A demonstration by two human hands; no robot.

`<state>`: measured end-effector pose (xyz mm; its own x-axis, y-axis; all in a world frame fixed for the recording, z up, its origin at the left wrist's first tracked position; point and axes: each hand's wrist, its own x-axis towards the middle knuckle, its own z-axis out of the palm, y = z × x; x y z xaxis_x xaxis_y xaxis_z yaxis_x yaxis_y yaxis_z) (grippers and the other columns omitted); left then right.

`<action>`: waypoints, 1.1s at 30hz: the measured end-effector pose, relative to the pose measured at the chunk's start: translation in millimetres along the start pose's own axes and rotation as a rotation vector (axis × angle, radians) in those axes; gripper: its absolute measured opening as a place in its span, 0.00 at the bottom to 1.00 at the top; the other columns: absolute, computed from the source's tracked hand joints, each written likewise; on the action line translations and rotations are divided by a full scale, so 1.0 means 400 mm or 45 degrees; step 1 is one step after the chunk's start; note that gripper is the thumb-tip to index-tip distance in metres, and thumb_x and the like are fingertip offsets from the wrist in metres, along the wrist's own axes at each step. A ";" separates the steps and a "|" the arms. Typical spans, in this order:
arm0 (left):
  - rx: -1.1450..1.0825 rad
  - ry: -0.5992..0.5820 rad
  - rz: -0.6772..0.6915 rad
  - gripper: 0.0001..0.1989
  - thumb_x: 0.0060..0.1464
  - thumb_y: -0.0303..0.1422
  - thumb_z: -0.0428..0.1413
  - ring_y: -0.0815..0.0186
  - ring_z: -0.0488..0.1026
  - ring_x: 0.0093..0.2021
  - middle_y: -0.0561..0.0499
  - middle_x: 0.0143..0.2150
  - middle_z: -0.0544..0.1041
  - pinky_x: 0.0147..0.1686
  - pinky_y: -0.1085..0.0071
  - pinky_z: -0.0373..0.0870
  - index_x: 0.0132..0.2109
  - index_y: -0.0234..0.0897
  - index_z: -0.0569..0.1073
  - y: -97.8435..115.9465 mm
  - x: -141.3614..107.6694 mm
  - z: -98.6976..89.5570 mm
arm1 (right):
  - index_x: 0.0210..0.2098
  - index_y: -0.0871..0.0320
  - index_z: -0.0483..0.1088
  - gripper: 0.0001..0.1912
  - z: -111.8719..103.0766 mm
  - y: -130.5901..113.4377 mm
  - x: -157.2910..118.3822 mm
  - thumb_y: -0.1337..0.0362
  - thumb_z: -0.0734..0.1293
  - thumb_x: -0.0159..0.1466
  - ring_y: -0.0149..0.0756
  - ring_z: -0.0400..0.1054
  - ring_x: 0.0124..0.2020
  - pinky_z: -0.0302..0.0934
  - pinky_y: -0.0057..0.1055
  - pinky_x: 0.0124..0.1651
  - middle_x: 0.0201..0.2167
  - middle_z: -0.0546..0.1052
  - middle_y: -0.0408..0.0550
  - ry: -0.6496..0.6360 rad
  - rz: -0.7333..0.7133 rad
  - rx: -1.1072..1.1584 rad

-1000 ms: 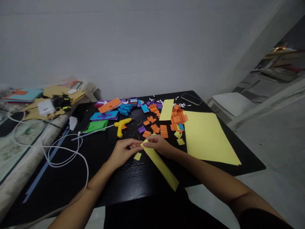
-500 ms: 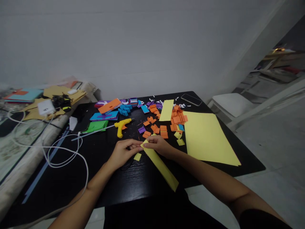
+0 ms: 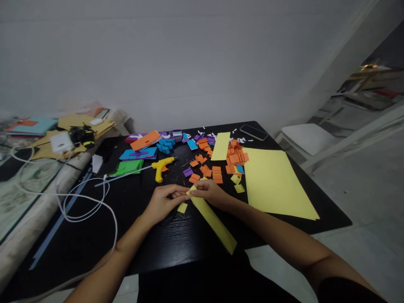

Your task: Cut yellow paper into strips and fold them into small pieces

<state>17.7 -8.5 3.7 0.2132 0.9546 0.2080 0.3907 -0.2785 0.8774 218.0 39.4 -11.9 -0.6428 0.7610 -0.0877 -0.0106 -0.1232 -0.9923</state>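
Note:
A long folded yellow paper strip (image 3: 216,221) slants from my fingers toward the table's front edge. My left hand (image 3: 166,202) pinches the strip's far left tip between thumb and fingers. Close beside it, my right hand (image 3: 210,192) is closed on the same end, thumb on top. A small yellow paper square (image 3: 182,208) lies just below my left fingertips. Beyond my hands are small folded orange pieces (image 3: 216,174), a purple piece (image 3: 187,172) and a yellow glue gun (image 3: 162,167).
Large yellow sheets (image 3: 277,181) lie on the right of the black table (image 3: 330,210). A phone (image 3: 253,132) rests at the back right. Green papers (image 3: 129,167) and a looping white cable (image 3: 112,210) are on the left. A white chair (image 3: 303,136) stands beyond the table.

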 end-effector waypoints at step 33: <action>0.025 -0.002 0.082 0.10 0.54 0.34 0.64 0.69 0.77 0.29 0.51 0.30 0.82 0.30 0.78 0.73 0.43 0.35 0.82 -0.007 0.000 -0.001 | 0.27 0.61 0.74 0.17 -0.005 0.019 0.005 0.52 0.74 0.55 0.28 0.60 0.23 0.50 0.26 0.27 0.21 0.70 0.40 0.010 -0.014 0.044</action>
<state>16.3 -7.8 1.4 0.2399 0.9344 0.2634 0.3934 -0.3417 0.8535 218.2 41.1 -19.6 -0.6365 0.7673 -0.0779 -0.0437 -0.1368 -0.9896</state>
